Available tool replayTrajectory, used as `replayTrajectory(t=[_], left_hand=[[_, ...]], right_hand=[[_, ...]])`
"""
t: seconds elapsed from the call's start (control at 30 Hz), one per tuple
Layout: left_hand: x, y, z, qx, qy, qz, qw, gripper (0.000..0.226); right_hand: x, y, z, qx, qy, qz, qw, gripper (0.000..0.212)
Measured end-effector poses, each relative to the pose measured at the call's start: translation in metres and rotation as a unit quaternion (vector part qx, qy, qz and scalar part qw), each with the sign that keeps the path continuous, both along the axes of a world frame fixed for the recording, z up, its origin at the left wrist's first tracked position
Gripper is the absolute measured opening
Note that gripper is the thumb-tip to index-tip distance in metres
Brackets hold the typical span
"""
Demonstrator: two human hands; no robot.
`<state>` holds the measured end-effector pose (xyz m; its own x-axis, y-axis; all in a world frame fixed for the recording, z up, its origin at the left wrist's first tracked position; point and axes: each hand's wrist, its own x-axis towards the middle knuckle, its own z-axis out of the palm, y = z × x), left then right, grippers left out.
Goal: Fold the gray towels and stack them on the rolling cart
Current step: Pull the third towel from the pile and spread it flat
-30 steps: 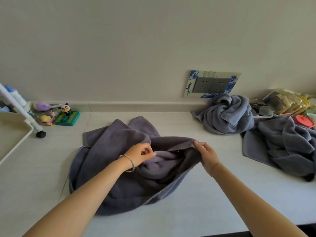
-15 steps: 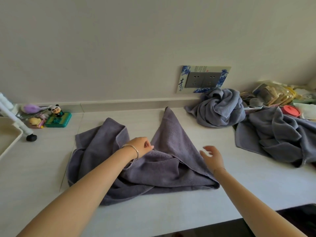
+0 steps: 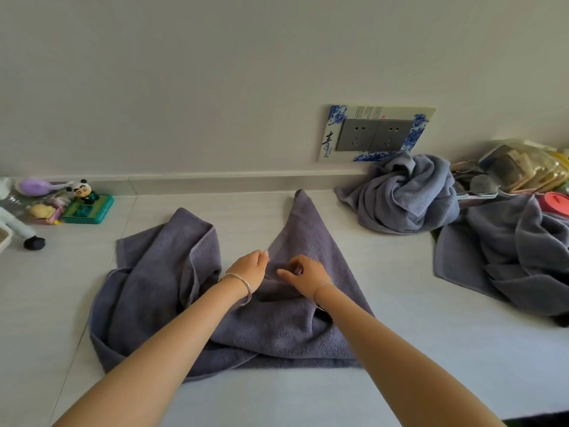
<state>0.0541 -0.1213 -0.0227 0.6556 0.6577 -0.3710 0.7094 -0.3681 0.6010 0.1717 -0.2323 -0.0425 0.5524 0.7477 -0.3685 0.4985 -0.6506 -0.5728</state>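
The right hand (image 3: 303,274) has moved in from the towel's right side to the centre, beside the left hand (image 3: 249,268). Left fingers pinch the gray towel (image 3: 308,229). Right fingers are curled on it, grip unclear. The towel is soft terry, rumpled, with 1 pointed corner, and lies on the table (image 3: 415,318). Folding has barely begun.

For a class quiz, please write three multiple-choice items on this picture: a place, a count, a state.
1. Where is the panda figure? A far left, by the wall; B beside the sockets; C on a towel.
2. How many gray towels lie on the counter? A one; B three; C five.
3. The front towel under the left hand and right hand is: A neatly folded; B unfolded and rumpled; C hanging.
Answers: 1 A, it stands far left; 2 B, three separate heaps; 3 B, its layers lie uneven.
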Motion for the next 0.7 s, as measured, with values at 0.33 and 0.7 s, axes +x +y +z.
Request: replayTrajectory(t=[0.33, 0.7], left_hand=[[-0.002, 0.010, -0.004, 0.021, -0.029, 0.008, 0.999, 0.045], [0.034, -0.030, -0.012, -0.055, 0.050, -0.097, 0.993, 0.041]], right_hand=[[0.009, -0.013, -0.008, -0.069, -0.091, 0.055, 0.992, 0.017], [0.032, -0.102, -0.005, -0.066, 0.001, -0.039, 0.997, 0.017]])
